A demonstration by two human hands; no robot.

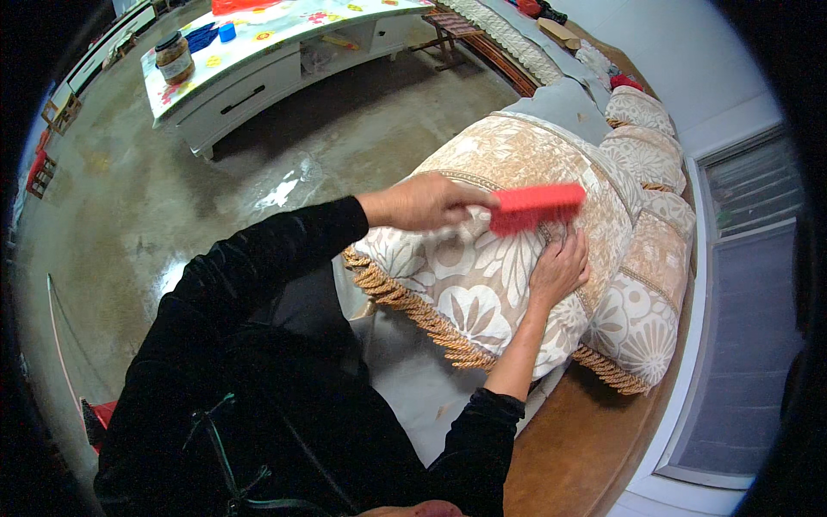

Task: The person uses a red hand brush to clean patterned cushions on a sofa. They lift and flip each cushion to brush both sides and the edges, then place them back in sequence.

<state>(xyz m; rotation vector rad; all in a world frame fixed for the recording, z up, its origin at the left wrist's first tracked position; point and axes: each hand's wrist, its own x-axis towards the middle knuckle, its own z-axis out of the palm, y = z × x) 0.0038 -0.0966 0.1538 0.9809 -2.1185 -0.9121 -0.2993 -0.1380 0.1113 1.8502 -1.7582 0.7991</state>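
My left hand is closed around the handle of a red bristle brush, which looks blurred. The bristles face down over a large patterned cushion in beige and white, with braided trim and a twisted gold fringe along its near edge. My right hand lies on that same cushion, just below the brush head, its fingers slightly bent on the fabric near a trim band; the fingertips are partly hidden. Whether the bristles touch the cloth cannot be told.
More fringed cushions lean at the right beside a window. Brown leather-like upholstery shows below them. Across the concrete floor stands a white cabinet table with a lidded glass jar. A small folding stool is beyond.
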